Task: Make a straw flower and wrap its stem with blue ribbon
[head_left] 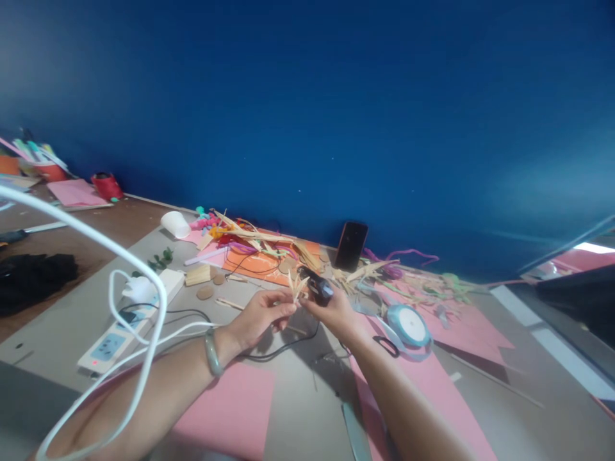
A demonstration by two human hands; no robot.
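Observation:
My left hand (266, 314), with a jade-coloured bangle on its wrist, pinches the base of a small flower of pale dried husk strips (296, 285). The strips fan upward from the fingertips. Close beside it, my right hand (334, 314) is wrapped round a black glue gun (316, 286), and its fingertips meet the flower's base. Part of the gun is hidden by the fingers. A dark cord (283, 352) runs under both hands. Behind them, more husk strips (259, 235) lie piled on orange and pink paper.
A white power strip (115, 342) with plugs lies left, and a thick white cable (161, 307) loops across the front. A phone (352, 246) leans against the blue wall. Right are a ribbon spool (407, 324), scissors (385, 346) and pink paper (432, 390). A white cup (175, 225) lies tipped.

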